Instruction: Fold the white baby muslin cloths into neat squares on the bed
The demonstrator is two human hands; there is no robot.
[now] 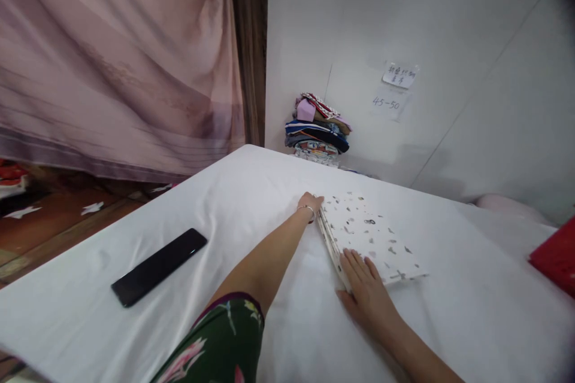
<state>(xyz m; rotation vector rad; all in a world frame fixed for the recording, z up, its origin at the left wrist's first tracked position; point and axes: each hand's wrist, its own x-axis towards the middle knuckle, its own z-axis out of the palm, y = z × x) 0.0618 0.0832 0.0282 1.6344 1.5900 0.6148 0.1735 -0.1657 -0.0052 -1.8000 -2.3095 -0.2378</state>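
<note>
A white cloth (372, 233) with a scattered grey and dark print lies folded in layers on the white-covered table (287, 335). At its far left corner, my left hand (309, 202), with a bracelet at the wrist, has its fingers closed on the layered edge; the fingertips are partly hidden. My right hand (366, 287) rests flat on the near left corner, fingers stretched over the top and the thumb apart beside the edge. The stacked layers show along the side between both hands.
A black phone-like slab (159, 266) lies at the table's left. Behind the far edge, a pile of folded clothes (317, 125) stands against the wall with paper notes (389, 102). A red item (557, 257) is at far right; a pink curtain (121, 60) hangs left.
</note>
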